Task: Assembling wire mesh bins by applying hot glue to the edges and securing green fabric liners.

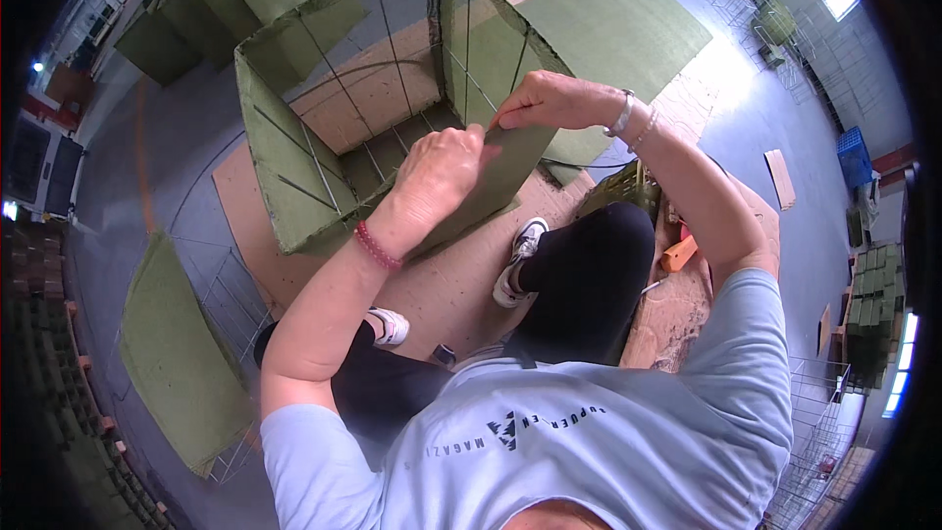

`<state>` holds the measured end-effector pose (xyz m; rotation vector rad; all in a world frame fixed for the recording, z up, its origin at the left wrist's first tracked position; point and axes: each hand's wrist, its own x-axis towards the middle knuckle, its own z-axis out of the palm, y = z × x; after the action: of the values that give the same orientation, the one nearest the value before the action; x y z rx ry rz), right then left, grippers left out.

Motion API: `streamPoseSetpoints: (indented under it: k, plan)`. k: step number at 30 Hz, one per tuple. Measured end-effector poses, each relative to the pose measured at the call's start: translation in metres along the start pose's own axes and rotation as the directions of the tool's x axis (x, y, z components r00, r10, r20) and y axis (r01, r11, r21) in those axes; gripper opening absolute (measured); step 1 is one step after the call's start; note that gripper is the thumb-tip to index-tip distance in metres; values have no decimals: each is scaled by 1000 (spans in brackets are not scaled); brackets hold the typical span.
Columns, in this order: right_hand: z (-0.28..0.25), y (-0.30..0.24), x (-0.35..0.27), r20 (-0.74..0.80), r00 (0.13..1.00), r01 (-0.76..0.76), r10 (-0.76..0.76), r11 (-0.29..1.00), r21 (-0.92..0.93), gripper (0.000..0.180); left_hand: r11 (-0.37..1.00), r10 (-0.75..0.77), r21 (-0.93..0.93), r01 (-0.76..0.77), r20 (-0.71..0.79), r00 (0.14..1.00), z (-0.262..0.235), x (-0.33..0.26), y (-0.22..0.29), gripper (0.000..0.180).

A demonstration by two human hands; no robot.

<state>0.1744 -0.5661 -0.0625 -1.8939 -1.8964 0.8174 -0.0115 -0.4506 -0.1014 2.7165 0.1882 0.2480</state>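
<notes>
A green box (505, 182) with an open top stands in front of me, its green sheet walls fixed on a frame of thin metal rods. Both hands meet at its near right upper edge. My left hand (437, 175) is closed in a fist just over the rim, and what it holds is hidden. Farther right along the same rim, my right hand (557, 101) is pinched, its fingertips close to my left hand. Between the two hands is a small reddish blur. Whether the right fingers grip the rim or something thin on it cannot be made out.
Cardboard sheets (456, 299) lie under the box and my feet. An orange-handled tool (678, 253) rests by my right knee. A green sheet (182, 353) leans on a wire frame (235, 285) at left. Another green panel (613, 34) lies beyond; more green boxes (196, 20) stand far left.
</notes>
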Motion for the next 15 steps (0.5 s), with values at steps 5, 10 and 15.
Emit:
streamPoseSetpoints:
  k: [5, 10, 15]
  plan:
    - [-3, 7, -8, -417, 908, 128, -47, 977, 168, 32, 998, 9, -63, -4, 73, 997, 0, 5, -13, 39]
    - [36, -8, -24, -321, 935, 67, -151, 964, -257, 42, 981, 57, -191, -40, 85, 995, 0, 12, -19, 56]
    - [30, -14, -2, -44, 997, -72, 57, 855, -513, 60, 973, -25, -185, 138, 507, 861, -13, 26, -14, 80]
